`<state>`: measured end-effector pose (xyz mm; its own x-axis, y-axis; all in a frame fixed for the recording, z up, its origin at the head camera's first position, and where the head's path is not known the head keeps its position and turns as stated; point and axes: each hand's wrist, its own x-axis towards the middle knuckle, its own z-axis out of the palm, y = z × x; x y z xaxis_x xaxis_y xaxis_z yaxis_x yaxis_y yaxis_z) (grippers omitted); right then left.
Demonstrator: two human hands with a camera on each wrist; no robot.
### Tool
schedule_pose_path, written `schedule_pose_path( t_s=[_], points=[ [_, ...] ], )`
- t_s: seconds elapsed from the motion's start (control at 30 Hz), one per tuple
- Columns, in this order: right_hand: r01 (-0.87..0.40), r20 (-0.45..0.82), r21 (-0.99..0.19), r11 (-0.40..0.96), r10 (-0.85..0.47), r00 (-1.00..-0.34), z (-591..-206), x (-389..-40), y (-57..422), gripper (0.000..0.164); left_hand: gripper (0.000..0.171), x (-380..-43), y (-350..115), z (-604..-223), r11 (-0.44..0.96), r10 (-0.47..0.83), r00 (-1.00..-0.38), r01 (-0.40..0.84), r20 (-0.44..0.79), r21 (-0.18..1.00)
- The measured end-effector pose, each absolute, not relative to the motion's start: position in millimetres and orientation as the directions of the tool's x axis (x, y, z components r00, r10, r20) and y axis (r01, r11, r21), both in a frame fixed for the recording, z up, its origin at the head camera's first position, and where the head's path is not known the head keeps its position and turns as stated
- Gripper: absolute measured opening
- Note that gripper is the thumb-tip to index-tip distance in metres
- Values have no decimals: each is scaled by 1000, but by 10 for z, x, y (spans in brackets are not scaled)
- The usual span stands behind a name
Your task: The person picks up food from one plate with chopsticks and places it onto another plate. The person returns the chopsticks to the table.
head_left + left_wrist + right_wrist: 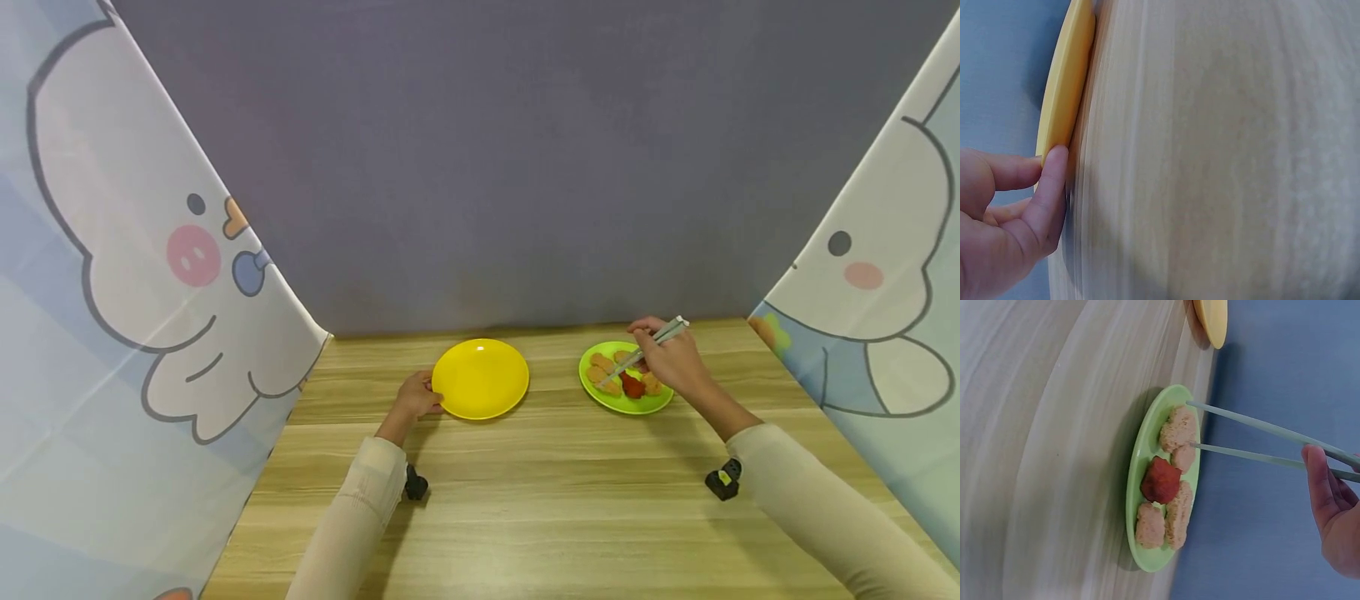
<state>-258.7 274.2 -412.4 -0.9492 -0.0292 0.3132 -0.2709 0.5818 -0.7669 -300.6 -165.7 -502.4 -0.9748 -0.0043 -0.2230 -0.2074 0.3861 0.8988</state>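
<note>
My left hand (414, 395) grips the left rim of a yellow plate (480, 379), its thumb and fingers pinching the edge in the left wrist view. My right hand (667, 357) holds a pair of pale green chopsticks (1254, 424) over a light green plate (1138, 464). On that plate lie several tan, breaded-looking food pieces (1178, 429) and one dark red piece (1160, 480). Spread apart, the chopstick tips reach the food at the plate's end nearer the yellow plate. In the right wrist view, one tip overlaps a small tan piece and the other overlaps the plate's rim.
Both plates stand near the back of a wooden table (525, 500), a hand's width or so apart. A grey panel (480, 167) rises behind them. Cartoon-printed sheets (75, 375) slope along the left and right sides.
</note>
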Motion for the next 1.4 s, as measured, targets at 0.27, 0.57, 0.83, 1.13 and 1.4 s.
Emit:
schedule_pose_path(
  t_s=[0.27, 0.57, 0.83, 1.13, 1.4],
  points=[
    [-248, 295, -792, 559, -5, -955, -4198, -2601, 2749, 33, 61, -3003, -1648, -5020, 377, -6, -977, -202, -215, 904],
    [-177, 233, -802, 571, 26, -972, -4300, -2652, 2847, 35, 63, -2989, -1651, -5012, 362, -1, -972, -218, -233, 906],
    [-104, 199, -868, 485, 148, -969, -4382, -2708, 2972, 36, 64, -2981, -1641, -4993, 364, -5, -971, -223, -238, 904],
    [-70, 174, -908, 414, 219, -960, -4437, -2716, 2983, 36, 64, -2990, -1654, -5003, 355, -15, -972, -223, -232, 908],
    [-40, 140, -940, 337, 276, -951, -4495, -2676, 3048, 38, 62, -2989, -1658, -5039, 363, -14, -974, -215, -226, 907]
  ],
)
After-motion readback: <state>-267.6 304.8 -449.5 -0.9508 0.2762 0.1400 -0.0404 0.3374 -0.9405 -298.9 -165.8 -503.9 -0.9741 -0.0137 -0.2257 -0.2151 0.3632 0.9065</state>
